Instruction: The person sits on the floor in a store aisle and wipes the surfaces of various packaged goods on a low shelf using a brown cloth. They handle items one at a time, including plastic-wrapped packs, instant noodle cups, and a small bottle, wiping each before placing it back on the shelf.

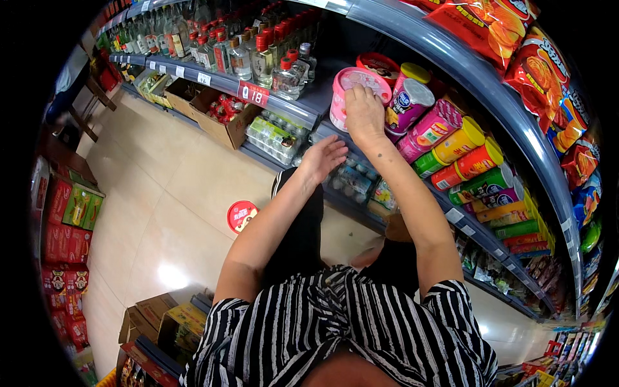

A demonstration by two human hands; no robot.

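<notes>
A pink round tub (337, 107) with a pink lid stands at the front of the middle shelf. My right hand (363, 112) grips its near right side, with the fingers bent over the lid's edge; the thumb is hidden. My left hand (323, 158) is held lower and to the left, palm turned inward, fingers apart and holding nothing. Directly behind the pink tub sits a tub with a red lid (377, 66). A purple snack canister (405, 109) stands close to the right of my right hand. Another red-lidded tub (242, 216) is on the tiled floor, left of my knee.
Several upright chip canisters (447, 151) line the shelf to the right. Glass liquor bottles (263, 63) crowd its left part. The upper shelf edge (464, 53) curves overhead, with snack bags (537, 72) on it. Below are packed bottles (275, 138) and a cardboard box (227, 121).
</notes>
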